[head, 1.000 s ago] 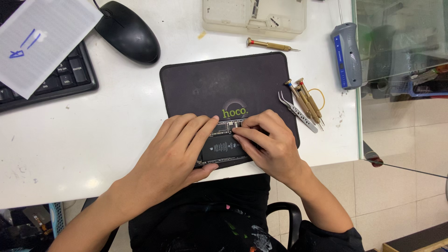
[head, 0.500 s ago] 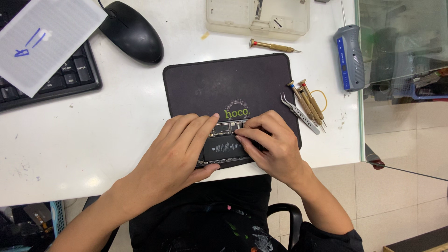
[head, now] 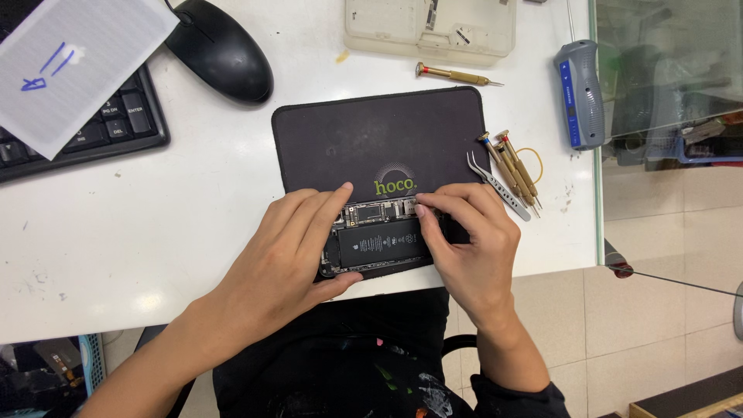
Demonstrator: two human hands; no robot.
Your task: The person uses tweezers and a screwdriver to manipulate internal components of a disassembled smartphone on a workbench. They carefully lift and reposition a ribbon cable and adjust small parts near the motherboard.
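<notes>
An opened phone lies on its back at the near edge of a dark work mat, its black battery and circuit board showing. My left hand rests over the phone's left end, fingers spread across it and thumb under its near edge. My right hand covers the phone's right end, with fingertips pressing on the board near the middle. Both hands hold the phone steady on the mat.
Steel tweezers and small brass screwdrivers lie just right of the mat. Another screwdriver, a clear parts tray and a grey tool sit farther back. A black mouse, keyboard and paper sheet are at the left.
Both hands have stayed on the phone; the fingers have shifted slightly apart, so more of the battery and board shows.
</notes>
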